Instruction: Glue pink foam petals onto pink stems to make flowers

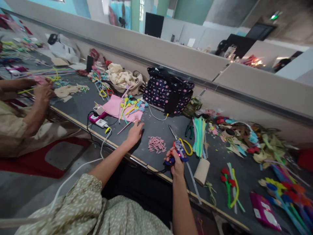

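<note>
My left hand [135, 133] lies low over the table with its fingers stretched out and apart, close to a thin pink stem [125, 128] at the edge of a pink sheet [111, 106]. Whether the fingertips touch the stem is unclear. On the sheet are several yellow and blue flowers [127, 106] on stems. My right hand [176, 161] is wrapped round a blue and red glue gun [180, 150], with a translucent glue stick [194, 186] trailing from its back. Yellow-handled scissors [187, 147] lie beside the gun. Between my hands sits a pile of small pink pieces [156, 144].
A bundle of pastel pipe cleaners [200, 135], pliers [189, 131] and a cardboard tube [201, 171] are right of the gun. A dark patterned bag [158, 89] stands behind. White cables [105, 143] cross at left, near a co-worker's hands [44, 91]. Red flowers [227, 179] lie right.
</note>
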The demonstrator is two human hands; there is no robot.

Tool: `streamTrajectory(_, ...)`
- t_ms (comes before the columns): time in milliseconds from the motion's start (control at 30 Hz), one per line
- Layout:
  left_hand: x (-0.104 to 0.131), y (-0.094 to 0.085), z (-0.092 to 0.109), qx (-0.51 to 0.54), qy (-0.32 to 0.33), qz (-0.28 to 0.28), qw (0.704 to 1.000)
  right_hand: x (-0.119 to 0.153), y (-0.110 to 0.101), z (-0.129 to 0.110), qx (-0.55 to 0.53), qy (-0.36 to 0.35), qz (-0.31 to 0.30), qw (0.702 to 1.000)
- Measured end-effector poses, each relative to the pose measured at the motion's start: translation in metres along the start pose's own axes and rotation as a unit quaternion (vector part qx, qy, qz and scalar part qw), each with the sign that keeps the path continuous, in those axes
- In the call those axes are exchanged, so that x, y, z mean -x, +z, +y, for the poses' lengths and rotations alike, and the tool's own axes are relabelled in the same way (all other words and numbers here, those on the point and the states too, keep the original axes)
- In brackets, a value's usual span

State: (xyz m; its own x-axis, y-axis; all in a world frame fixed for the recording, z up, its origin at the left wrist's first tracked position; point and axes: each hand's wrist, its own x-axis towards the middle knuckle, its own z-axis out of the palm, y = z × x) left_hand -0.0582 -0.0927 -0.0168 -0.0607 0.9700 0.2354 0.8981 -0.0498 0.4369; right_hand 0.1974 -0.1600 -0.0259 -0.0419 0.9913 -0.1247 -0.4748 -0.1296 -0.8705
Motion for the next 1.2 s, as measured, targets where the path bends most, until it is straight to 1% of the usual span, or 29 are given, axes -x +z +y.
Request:
streamTrajectory(167,0.004,0.01,-0.015,0.007,0.056,0.025,0.998,-0.001,-0.006,0.001,0.01,-0.003,-0.01,1.0)
streamTrajectory(300,0.009,0.019,-0.027,0.019,0.093,0.029,0.995,-0.001,-0.008,0.001,0.01,0.003,-0.015,1.0)
streamTrajectory(467,0.01,0.023,-0.03,0.036,0.125,0.06,0.99,0.0,-0.006,0.0,0.013,0.002,0.008,1.0)
streamTrajectory(533,0.01,0.023,-0.029,0.041,0.119,0.08,0.989,0.001,-0.005,0.0,0.009,0.007,0.029,1.0)
streamTrajectory(600,0.009,0.022,-0.028,0.047,0.101,0.096,0.989,0.003,-0.003,0.001,-0.004,0.014,0.052,0.999)
streamTrajectory(733,0.009,0.018,-0.027,0.064,0.067,0.106,0.99,0.009,0.004,0.005,-0.066,0.028,0.085,0.994)
streamTrajectory(867,0.008,0.015,-0.028,0.077,0.072,0.117,0.988,0.008,0.018,0.007,-0.151,0.063,0.101,0.981)
streamTrajectory(967,0.006,0.015,-0.029,0.085,0.087,0.113,0.986,0.0,0.03,0.005,-0.188,0.065,0.102,0.975)
streamTrajectory(1033,0.005,0.015,-0.029,0.092,0.094,0.11,0.985,-0.005,0.037,0.004,-0.179,0.055,0.095,0.978)
streamTrajectory(1100,0.005,0.015,-0.029,0.098,0.097,0.109,0.984,-0.007,0.04,0.004,-0.155,0.031,0.094,0.983)
streamTrajectory(1200,0.005,0.014,-0.029,0.107,0.1,0.108,0.983,-0.006,0.039,0.002,-0.098,0.0,0.087,0.991)
